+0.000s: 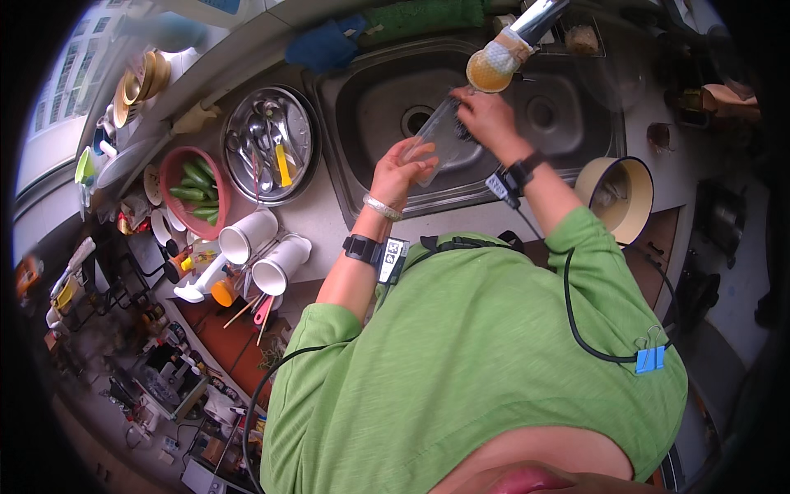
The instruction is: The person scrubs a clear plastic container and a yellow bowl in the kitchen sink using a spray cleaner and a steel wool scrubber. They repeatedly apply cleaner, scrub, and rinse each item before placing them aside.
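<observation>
Over the double-bowl steel sink (pixel 376 92), my left hand (pixel 404 170) grips the near end of a clear plastic container or lid (pixel 429 139). My right hand (pixel 484 117) is at its far end, holding a dark scouring pad (pixel 464 126) that is partly hidden by the fingers. Right above that hand is the faucet's wrapped spout end (pixel 494 65), yellowish at its mouth. Whether water runs from it I cannot tell.
Left of the sink stand a steel bowl of spoons (pixel 231 167), a red basin (pixel 165 179) of green cucumbers and white utensil holders (pixel 270 276). A cream enamel pot (pixel 642 197) is at the right; a blue cloth (pixel 324 46) lies behind the sink.
</observation>
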{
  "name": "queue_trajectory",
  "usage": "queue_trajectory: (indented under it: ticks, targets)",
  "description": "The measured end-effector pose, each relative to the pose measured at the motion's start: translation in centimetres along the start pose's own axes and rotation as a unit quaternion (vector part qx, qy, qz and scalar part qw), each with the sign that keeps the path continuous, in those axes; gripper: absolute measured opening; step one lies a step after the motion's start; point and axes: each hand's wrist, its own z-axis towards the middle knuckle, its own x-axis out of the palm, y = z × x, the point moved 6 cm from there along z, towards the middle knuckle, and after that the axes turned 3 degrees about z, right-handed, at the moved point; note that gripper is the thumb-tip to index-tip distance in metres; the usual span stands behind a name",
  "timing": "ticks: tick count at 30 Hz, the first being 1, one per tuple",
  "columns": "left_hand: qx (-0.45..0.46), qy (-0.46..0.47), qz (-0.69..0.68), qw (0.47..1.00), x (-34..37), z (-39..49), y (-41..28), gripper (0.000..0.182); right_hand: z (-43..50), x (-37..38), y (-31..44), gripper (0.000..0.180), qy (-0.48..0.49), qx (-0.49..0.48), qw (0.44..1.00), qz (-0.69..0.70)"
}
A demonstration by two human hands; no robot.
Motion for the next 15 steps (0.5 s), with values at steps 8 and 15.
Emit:
queue_trajectory:
  ticks: [8,15]
  targets:
    - [-0.015,-0.049,-0.055,0.997,-0.8,0.2,-0.4,0.048,-3.0,1.7,4.2,0.023,0.003,-0.098,0.993,0.069]
    - [-0.004,-0.037,-0.094,0.995,-1.1,0.2,-0.4,0.049,-2.2,-0.7,3.0,0.025,-0.006,0.054,0.998,0.019]
